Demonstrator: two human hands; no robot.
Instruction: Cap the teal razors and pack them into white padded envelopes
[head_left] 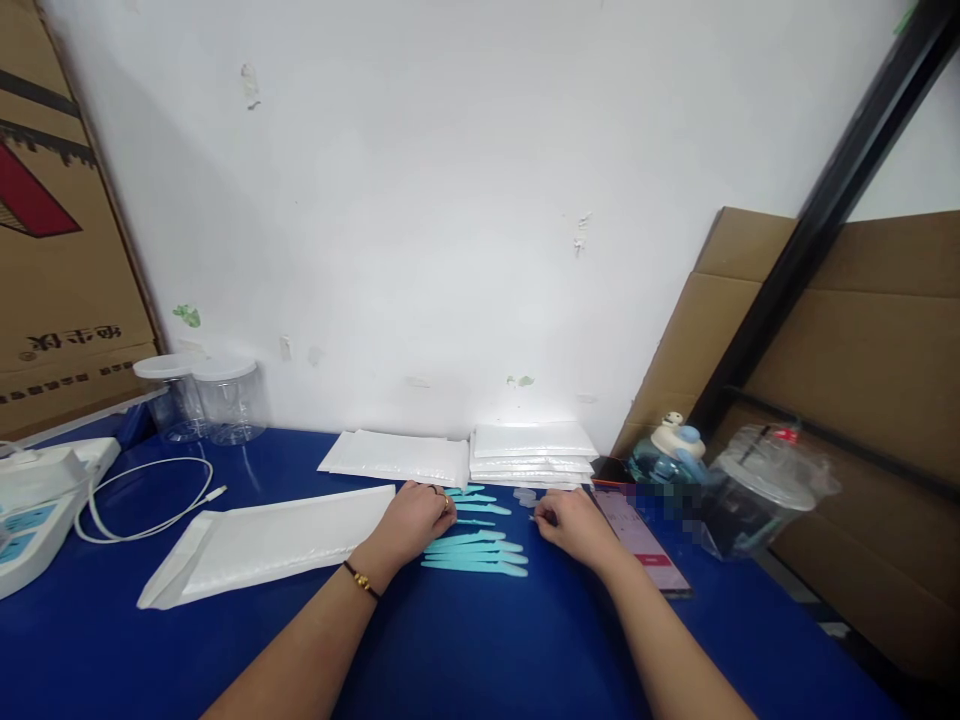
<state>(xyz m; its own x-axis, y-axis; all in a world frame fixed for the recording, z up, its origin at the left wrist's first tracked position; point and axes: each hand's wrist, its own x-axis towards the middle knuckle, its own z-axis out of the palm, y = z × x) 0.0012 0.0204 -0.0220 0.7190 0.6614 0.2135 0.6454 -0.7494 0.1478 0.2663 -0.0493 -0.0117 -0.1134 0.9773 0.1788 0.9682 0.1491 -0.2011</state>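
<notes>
Several slim turquoise eyebrow razors (476, 565) lie side by side on the blue table, their wider tips pointing right. My left hand (414, 522) is closed at the handle ends of the row's middle. One thin razor (478, 522), seen edge-on, runs out from its fingertips. Across from it, my right hand (568, 522) is pinched, with a tiny clear piece (532, 518) just showing at the fingertips. Small translucent plastic pieces (525, 496) lie behind that pinch. A white padded envelope (277, 540) rests left of my left hand.
White padded envelopes are stacked in two piles (394, 458) (529, 450) by the wall. A phone (641, 540) lies beside my right forearm. Farther right stand a figurine (667, 450) and a bagged tub (757, 495). Leftward are clear jars (229, 405), a white cable (150, 540) and a power strip (52, 520).
</notes>
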